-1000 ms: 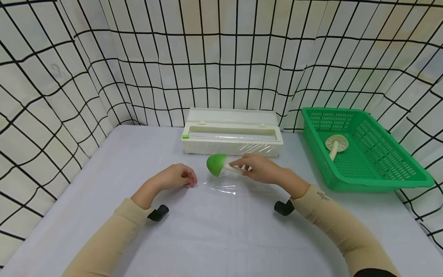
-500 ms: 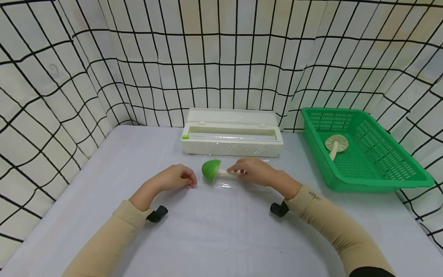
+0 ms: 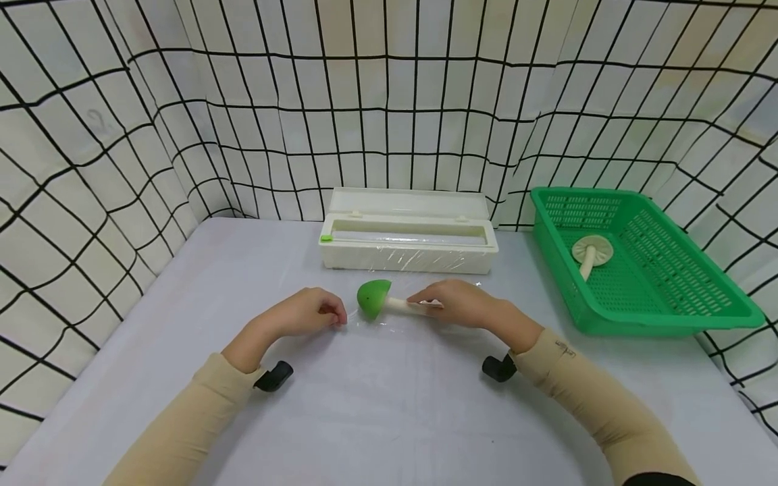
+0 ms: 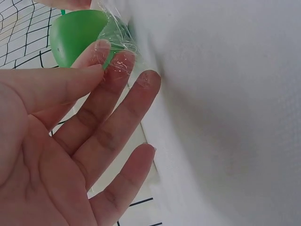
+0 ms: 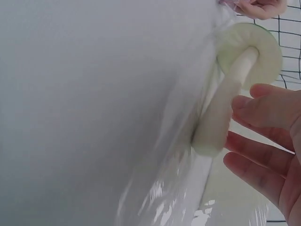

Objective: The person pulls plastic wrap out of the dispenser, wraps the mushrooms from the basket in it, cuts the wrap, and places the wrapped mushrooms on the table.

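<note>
A toy mushroom with a green cap (image 3: 373, 298) and a pale stem (image 5: 218, 115) lies on its side on clear cling film (image 5: 160, 197) over the table. My right hand (image 3: 460, 302) is at the stem, its fingers loosely extended and the thumb tip at the stem's edge. In the left wrist view, the thumb and forefinger of my left hand (image 4: 84, 122) pinch a bunched bit of film beside the green cap. From the head view, the left hand (image 3: 308, 312) stays just left of the cap, low over the table.
Behind the mushroom stands a white cling film dispenser (image 3: 408, 258) with its lid raised, film running out towards me. At the right, a green basket (image 3: 668, 322) contains another toy mushroom (image 3: 591, 253), pale and stem-forward. Black wire mesh (image 3: 413, 108) encloses the table's back and sides.
My right hand has lowered the green-capped mushroom onto the film, slightly left and nearer me, and its fingers have loosened from the stem. The left hand has hardly moved.
</note>
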The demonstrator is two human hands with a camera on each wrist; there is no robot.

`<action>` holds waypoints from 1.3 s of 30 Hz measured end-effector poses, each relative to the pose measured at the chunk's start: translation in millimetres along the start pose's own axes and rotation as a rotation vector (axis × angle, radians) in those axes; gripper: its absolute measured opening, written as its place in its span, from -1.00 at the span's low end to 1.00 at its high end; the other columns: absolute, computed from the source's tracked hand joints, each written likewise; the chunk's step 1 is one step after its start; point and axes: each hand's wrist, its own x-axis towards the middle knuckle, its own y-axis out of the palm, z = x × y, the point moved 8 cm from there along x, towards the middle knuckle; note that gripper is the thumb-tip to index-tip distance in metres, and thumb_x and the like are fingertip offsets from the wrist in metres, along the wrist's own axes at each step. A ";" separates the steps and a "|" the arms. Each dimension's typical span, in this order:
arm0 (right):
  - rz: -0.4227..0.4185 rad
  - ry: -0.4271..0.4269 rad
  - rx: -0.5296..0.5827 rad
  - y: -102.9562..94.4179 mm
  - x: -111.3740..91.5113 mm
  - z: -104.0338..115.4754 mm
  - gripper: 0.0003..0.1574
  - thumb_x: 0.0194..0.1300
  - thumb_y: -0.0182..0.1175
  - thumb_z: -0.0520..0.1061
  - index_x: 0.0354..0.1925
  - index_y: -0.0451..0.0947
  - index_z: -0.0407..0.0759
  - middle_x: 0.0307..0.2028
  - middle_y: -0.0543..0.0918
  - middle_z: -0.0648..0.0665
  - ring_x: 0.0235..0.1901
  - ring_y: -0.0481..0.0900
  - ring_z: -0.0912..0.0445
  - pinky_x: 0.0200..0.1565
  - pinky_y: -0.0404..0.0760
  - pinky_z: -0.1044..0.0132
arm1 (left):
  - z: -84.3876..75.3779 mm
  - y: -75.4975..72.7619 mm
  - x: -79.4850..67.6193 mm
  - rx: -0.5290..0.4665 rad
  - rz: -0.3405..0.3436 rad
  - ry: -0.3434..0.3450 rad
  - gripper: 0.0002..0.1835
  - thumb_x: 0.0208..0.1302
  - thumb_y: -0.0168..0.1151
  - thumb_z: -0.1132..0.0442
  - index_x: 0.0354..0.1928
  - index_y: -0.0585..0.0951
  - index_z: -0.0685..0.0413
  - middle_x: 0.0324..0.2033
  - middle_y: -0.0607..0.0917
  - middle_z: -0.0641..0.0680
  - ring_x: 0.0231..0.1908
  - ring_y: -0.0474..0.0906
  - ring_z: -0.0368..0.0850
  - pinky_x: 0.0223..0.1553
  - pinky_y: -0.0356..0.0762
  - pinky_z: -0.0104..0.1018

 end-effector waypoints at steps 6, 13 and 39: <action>-0.015 0.025 0.026 -10.0 -20.9 -11.8 -0.50 0.33 0.34 -0.34 0.23 0.64 -0.19 0.12 0.71 -0.10 0.17 0.63 -0.01 0.18 0.59 0.10 | -4.1 -2.8 -1.8 -0.002 -0.006 0.016 -0.75 0.35 0.12 0.48 -0.30 0.74 0.06 -0.33 0.71 -0.04 -0.30 0.48 -0.13 -0.23 0.46 -0.25; -0.002 0.073 0.072 -13.8 -47.2 -24.6 -0.52 0.33 0.37 -0.31 0.21 0.65 -0.21 0.04 0.74 -0.10 0.06 0.68 0.00 0.09 0.64 0.07 | -6.8 -3.0 -6.0 0.002 -0.008 0.039 -0.88 0.34 0.30 0.43 -0.28 0.74 0.07 -0.26 0.73 -0.06 -0.19 0.58 -0.13 -0.14 0.56 -0.22; 0.057 0.110 0.097 -0.9 -85.8 -34.5 -0.84 0.30 0.36 -0.30 -0.35 0.62 -0.06 -0.39 0.53 0.18 -0.33 0.51 0.21 -0.24 0.59 0.30 | -7.5 -9.6 -12.4 -0.025 -0.096 0.020 -0.96 0.21 0.47 0.36 -0.31 0.79 0.09 -0.33 0.77 -0.11 -0.26 0.66 -0.20 -0.13 0.61 -0.19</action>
